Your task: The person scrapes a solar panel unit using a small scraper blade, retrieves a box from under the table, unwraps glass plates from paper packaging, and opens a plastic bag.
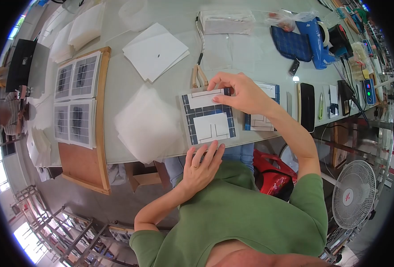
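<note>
A flat panel [211,127], dark blue with a grid and white patches with thin dark lines, lies at the table's front edge. My left hand [203,161] rests at its near edge, fingers stretched out and a ring on one. Over the panel's far right part, my right hand [246,94] has its thumb and fingers curled together; what is between them, if anything, I cannot make out. A second similar panel [262,123] lies partly hidden under my right forearm. Just beyond the first panel are tan-handled tongs or a soldering tool [199,76] with a cord.
Left of the panel sits a stack of translucent white sheets [148,122], with white cards [155,51] behind. A wooden-framed board [101,133] holds gridded panels. To the right lie a black phone-like slab [307,107] and a blue pouch [290,43]. A fan [353,194] stands below right.
</note>
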The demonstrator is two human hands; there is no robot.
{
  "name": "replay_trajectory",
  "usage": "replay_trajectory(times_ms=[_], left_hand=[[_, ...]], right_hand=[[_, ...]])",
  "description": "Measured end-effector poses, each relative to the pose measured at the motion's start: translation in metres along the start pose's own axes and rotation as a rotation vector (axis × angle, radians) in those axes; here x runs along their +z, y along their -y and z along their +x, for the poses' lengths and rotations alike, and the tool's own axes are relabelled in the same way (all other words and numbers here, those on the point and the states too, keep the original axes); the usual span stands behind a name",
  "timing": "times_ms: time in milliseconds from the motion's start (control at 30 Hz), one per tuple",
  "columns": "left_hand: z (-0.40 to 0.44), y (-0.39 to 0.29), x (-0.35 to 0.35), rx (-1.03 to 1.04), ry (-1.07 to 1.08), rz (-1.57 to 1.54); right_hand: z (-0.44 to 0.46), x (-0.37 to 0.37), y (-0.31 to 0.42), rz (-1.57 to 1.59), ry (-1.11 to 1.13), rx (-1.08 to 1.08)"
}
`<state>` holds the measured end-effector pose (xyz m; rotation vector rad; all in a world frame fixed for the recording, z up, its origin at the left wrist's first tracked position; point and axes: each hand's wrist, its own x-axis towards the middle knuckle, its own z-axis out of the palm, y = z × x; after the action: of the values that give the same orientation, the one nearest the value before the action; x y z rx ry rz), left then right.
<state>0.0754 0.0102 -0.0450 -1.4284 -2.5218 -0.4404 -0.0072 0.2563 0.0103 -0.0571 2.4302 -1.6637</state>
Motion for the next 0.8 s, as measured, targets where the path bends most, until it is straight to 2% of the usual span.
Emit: replay_trajectory(times_ms=[800], left_hand=[[0.0020, -0.0019, -0.0035, -0.030, 0.013, -0.029]], right_hand=[[0.0016, 0.0034, -0.0059, 0.014, -0.046, -0.054]])
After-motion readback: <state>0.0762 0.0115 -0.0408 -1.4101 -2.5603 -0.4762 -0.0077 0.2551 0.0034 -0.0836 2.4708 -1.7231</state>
